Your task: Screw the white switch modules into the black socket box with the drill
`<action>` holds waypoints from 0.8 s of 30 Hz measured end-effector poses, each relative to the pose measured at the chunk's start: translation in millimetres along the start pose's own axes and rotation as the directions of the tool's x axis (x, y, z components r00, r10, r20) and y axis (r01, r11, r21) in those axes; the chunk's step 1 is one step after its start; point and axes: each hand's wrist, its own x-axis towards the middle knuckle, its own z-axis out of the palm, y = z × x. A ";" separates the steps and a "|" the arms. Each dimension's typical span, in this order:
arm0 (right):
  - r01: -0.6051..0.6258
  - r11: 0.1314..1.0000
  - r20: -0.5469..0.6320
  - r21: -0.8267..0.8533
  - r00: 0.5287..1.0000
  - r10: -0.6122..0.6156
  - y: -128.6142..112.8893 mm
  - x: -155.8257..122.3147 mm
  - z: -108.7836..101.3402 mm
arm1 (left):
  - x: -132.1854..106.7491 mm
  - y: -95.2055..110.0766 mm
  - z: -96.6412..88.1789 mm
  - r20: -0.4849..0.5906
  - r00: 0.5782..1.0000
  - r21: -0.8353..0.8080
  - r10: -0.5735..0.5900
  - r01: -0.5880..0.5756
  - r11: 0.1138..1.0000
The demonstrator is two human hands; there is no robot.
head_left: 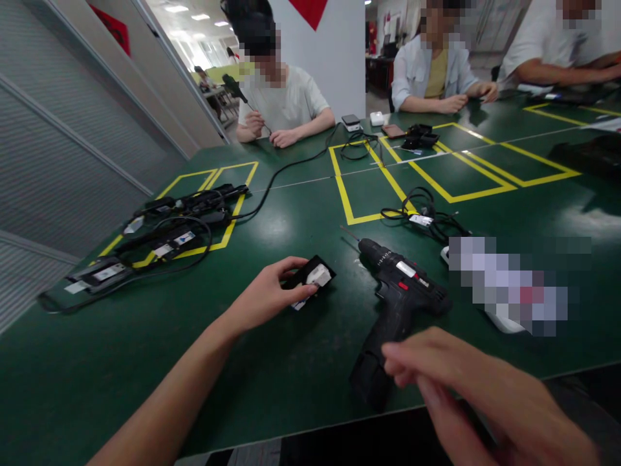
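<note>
My left hand [259, 294] is closed around a small black box with a white piece [317, 275] on its upper side, at the middle of the green table. To the right of it lies a black cordless drill [405, 288] on its side, its thin bit pointing away and left. Over the near side of the drill's grip, my right hand [466, 382] hovers with its fingers curled and pressed together. Whether anything is between those fingertips I cannot make out. From this angle I cannot tell whether the hand touches the grip.
Bundled black cables and adapters [179, 233] lie on the left. A coiled cable [424, 217] is beyond the drill, and a blurred-out white object [509, 285] sits to the right. Yellow tape marks the green table [291, 220]. Several people sit across; one holds a dark tool [234, 87].
</note>
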 end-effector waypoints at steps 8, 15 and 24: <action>-0.183 0.983 0.004 0.000 0.983 0.183 63.0 21.1 7.5 | 58.1 18.2 12.9 0.180 0.951 0.142 0.253 -0.280 0.950; -0.253 0.967 -0.001 0.005 0.967 0.253 69.2 18.0 10.1 | 67.6 20.4 5.9 0.301 0.918 0.076 0.258 -0.292 0.953; -0.280 0.960 0.022 0.027 0.960 0.280 75.4 10.9 15.0 | 8.4 61.3 29.8 -0.143 0.925 0.379 0.351 -0.276 0.883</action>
